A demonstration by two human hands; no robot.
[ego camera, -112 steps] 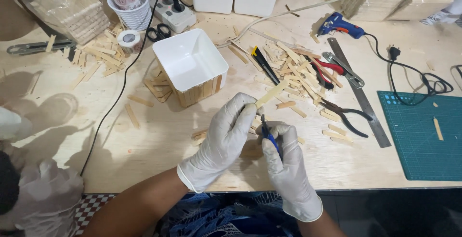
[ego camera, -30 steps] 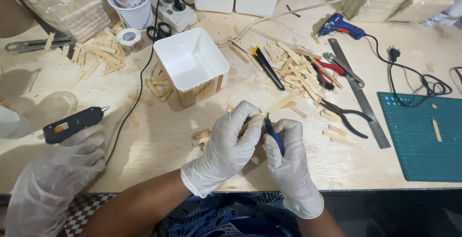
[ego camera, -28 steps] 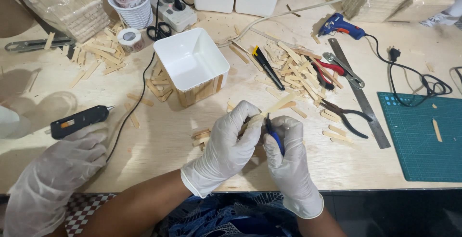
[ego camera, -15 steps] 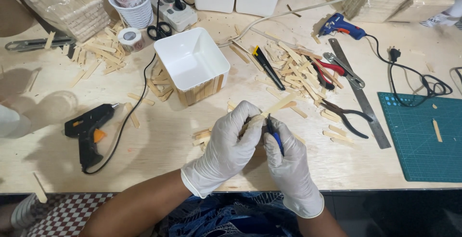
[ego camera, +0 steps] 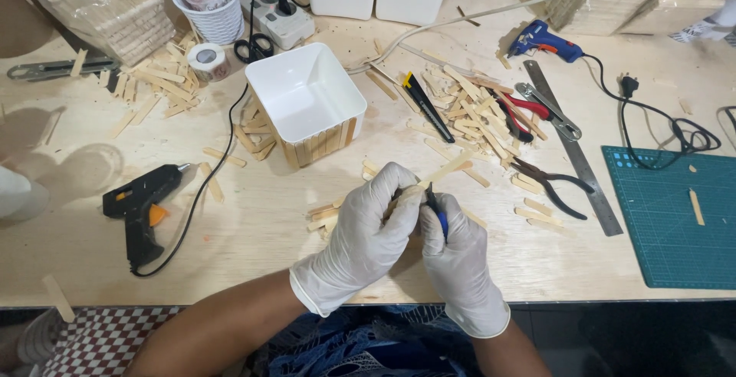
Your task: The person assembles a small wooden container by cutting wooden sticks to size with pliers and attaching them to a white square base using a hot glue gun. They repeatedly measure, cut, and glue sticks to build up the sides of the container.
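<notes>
Plywood bench (ego camera: 253, 247) fills the frame. At lower centre, the left hand (ego camera: 368, 227) grips a stick (ego camera: 447, 168) while the right hand (ego camera: 458, 250) pinches a blue cutter (ego camera: 437, 212) against it. Upper centre, the white box (ego camera: 307, 101) looks only partly clad; many sticks (ego camera: 468, 101) remain loose.

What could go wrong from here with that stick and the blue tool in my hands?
The blue-handled tool in the right hand works the wooden stick right against the left hand; a slip could cut the thin glove. The black glue gun lies plugged in near loose sticks; its nozzle might scorch or drip.
</notes>
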